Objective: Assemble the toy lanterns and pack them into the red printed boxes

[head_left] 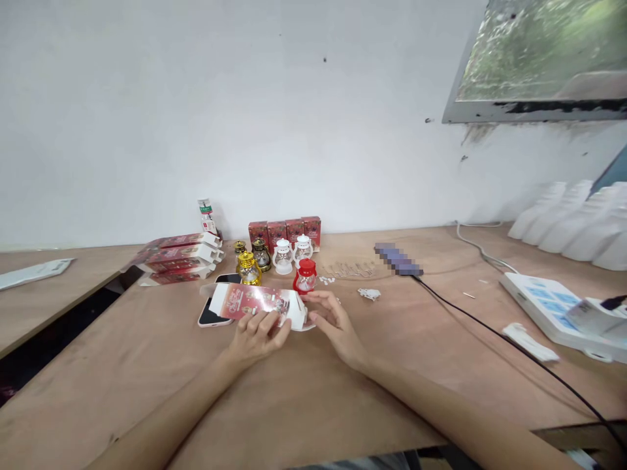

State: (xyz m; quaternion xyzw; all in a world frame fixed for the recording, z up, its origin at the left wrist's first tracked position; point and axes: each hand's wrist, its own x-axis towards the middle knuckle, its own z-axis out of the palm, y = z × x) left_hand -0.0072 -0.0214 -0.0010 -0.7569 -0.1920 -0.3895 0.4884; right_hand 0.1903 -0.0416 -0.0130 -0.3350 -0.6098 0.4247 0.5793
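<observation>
A small red-and-white cardboard box (234,299) lies on its side over the table, with its flaps open at the right end. My left hand (257,334) rests on its near side with fingers curled, gripping it. At the open end, the bent thumb and fingers of my right hand (337,324) close about the white flaps; whether anything is between them inside the opening is hidden. Just behind stands a red mini lantern (306,277). To its left are a gold lantern (249,269), two white lanterns (283,256) and dark bronze ones (261,254).
Upright red boxes (286,232) line the wall, and open boxes (179,256) lie stacked at left near a bottle (208,215). A phone (213,316) is partly under the held box. Wire handles (347,269), another phone (398,260) on a black cable, and a white tray (543,300) lie rightward.
</observation>
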